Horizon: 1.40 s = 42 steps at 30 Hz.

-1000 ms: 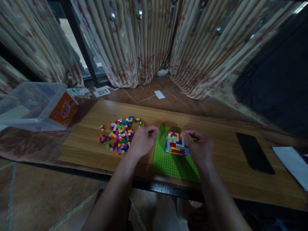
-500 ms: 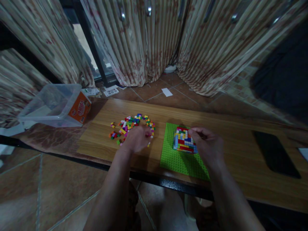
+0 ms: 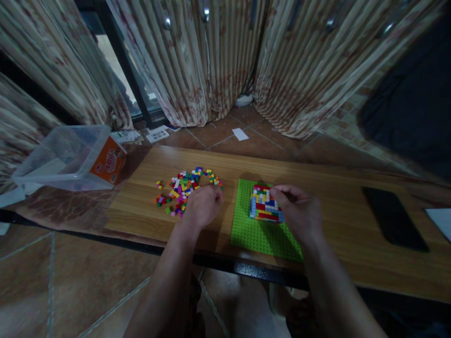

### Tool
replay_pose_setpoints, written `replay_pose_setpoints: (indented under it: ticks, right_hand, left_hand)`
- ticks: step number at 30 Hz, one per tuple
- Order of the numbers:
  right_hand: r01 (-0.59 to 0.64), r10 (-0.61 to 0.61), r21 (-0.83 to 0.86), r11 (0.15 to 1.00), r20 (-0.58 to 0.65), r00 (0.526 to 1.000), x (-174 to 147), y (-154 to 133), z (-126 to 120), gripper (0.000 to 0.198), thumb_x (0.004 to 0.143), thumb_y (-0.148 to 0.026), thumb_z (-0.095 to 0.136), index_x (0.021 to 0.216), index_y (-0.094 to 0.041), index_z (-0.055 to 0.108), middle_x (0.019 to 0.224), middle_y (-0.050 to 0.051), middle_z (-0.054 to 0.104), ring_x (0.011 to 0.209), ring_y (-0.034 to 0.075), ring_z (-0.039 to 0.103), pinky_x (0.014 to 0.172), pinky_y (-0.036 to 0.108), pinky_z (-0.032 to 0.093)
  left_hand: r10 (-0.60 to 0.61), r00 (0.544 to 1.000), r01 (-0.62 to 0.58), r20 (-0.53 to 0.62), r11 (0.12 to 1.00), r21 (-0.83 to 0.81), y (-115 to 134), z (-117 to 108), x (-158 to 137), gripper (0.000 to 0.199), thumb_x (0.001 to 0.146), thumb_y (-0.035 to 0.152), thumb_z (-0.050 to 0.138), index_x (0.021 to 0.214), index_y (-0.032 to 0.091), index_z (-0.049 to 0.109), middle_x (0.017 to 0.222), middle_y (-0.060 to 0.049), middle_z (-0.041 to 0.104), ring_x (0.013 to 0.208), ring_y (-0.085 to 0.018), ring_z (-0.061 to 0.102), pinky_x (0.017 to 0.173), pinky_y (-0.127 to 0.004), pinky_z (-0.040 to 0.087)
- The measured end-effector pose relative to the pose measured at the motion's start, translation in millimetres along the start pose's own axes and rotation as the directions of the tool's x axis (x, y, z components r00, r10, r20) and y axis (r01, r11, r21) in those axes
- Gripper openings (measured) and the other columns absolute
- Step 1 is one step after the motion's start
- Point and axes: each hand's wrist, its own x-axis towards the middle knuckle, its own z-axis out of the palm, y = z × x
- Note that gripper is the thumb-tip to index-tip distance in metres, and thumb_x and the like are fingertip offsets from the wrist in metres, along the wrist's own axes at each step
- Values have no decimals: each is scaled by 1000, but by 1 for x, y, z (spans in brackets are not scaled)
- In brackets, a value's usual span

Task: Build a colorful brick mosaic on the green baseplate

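Observation:
A block of stacked toy bricks [image 3: 265,204] in mixed colours sits on the green studded baseplate [image 3: 246,237]. At its upper right corner is my right hand [image 3: 301,209], thumb and fingers drawn together; whatever they pinch is hidden. My left hand [image 3: 204,204] hovers over the right side of a pile of loose bricks [image 3: 181,185], its fingers curled closed. What it holds, if anything, I cannot see. Part of the loose pile is covered by this hand.
A clear plastic box [image 3: 66,159] with an orange label stands at the left end of the wooden table [image 3: 141,188]. To the right lie a dark flat tablet-like thing [image 3: 394,218] and a white paper [image 3: 440,220]. Curtains [image 3: 225,61] hang behind.
My left hand has drawn a little to the right from the loose bricks, its fingers now more curled. My right hand stays at the brick block's corner. The whole view has shifted slightly.

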Motion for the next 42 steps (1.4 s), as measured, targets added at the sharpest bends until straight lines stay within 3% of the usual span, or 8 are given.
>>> replay_pose_setpoints:
  ticks: [6,9,16,23,33,42]
  right_hand:
    - [18,-16,44,999,-41,999,3,-2,-5,20,72,-39,70,72,-18,72,71,3,70,63,17,62,60,29,47]
    - [21,-19,54,998,-45,999,5,1,-6,20,72,-38,69,72,-18,72,71,3,70,63,16,61,61,29,47]
    - [44,-44,34,998,-15,999,6,5,-9,20,75,-38,67,73,-18,72,70,2,69,61,15,60,60,28,46]
    - [66,-67,18,998,10,998,7,9,-10,20,77,-38,65,74,-19,73,71,2,69,63,15,60,61,28,46]
    - [89,-87,-48,995,36,996,8,17,-10,19,79,-37,64,78,-21,74,77,3,70,69,17,63,67,31,48]
    - [184,-185,-251,950,19,983,-1,8,3,14,79,-32,62,80,-22,72,91,6,68,84,21,63,80,37,48]
  left_hand:
    - [165,977,-206,-138,901,-381,16,9,6,11,87,18,53,86,18,64,78,-1,67,71,-13,62,69,-24,47]
    - [220,960,-278,-175,838,-470,31,20,7,12,89,18,54,90,18,67,83,-1,68,75,-13,63,73,-24,49]
    - [328,931,-362,-158,881,-304,52,35,6,22,93,17,50,99,21,71,97,-4,70,89,-16,66,84,-29,50]
    - [269,955,-282,-121,953,-108,63,38,6,29,90,19,55,117,23,62,110,-5,71,97,-21,67,88,-33,52]
    - [243,959,-269,-144,941,-204,65,41,9,45,85,17,61,130,21,56,99,-4,73,92,-19,67,92,-33,52]
    - [236,958,-271,-163,933,-237,65,44,10,45,84,10,55,128,21,57,96,-3,73,92,-18,68,91,-32,52]
